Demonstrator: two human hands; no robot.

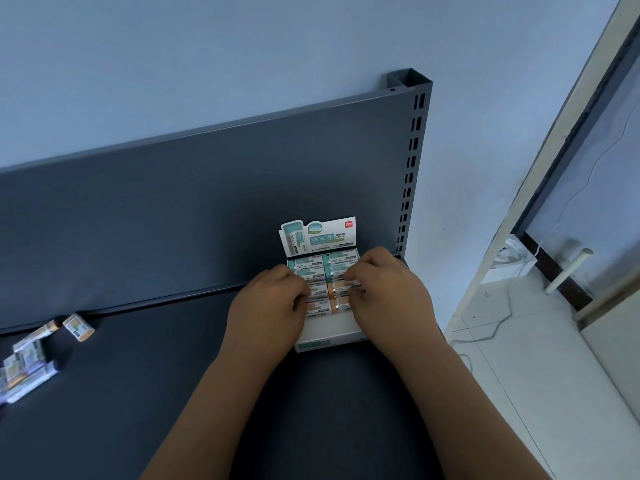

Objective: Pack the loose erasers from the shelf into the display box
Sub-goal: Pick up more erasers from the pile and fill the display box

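Pale blue wall [173,64] rises behind a dark grey metal shelf [138,393], whose back panel [207,202] ends at a slotted upright [412,161] toward 1 o'clock. Just below the centre, at 6 o'clock, the display box [329,336] stands on the shelf against the back panel, its printed header card [322,235] folded up at the far side. Packed erasers [311,263] fill it in two columns (teal sleeves at the back, orange nearer the front).

The left hand [268,303] lies over the left column, fingers curled down onto the erasers there; whether they grip one cannot be told. The right hand [388,296] is over the right column, thumb and fingers pinched on an orange-sleeved eraser [343,285] lying across the row.

The loose erasers [26,362] lie in a scattered heap at 8 o'clock, at the left edge of the shelf, well apart from the box. At 4 o'clock a thin cable [498,323] trails over the tiled floor [519,358].
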